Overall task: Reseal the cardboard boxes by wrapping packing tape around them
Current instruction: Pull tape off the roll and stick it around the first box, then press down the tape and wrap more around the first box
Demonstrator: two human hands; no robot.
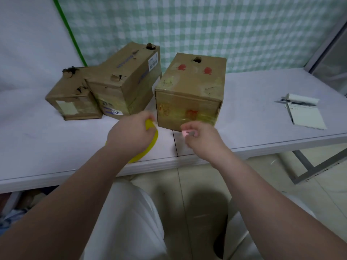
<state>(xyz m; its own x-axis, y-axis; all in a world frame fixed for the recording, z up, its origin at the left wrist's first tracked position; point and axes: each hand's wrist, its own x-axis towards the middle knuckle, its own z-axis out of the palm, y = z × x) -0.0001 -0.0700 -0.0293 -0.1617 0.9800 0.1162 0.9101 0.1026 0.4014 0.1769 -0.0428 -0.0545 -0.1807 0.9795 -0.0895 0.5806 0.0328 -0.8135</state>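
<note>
1. Cardboard, brown and torn: a low battered box (75, 99) touches a longer torn box (124, 79) on the white desk (56, 147).
2. The left hand (131, 135) grips a yellow packing-tape roll (153, 136).
3. The right hand (200, 137) pinches a small, blurred pink object (185, 132).
4. The taped brown cardboard box (189, 94) stands just beyond both hands, nearer the right.

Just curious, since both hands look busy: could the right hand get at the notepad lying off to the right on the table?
Probably yes. Only bare table lies between the right hand and the notepad; the nearest box stands off that path. But it pinches a small pink thing.
</note>
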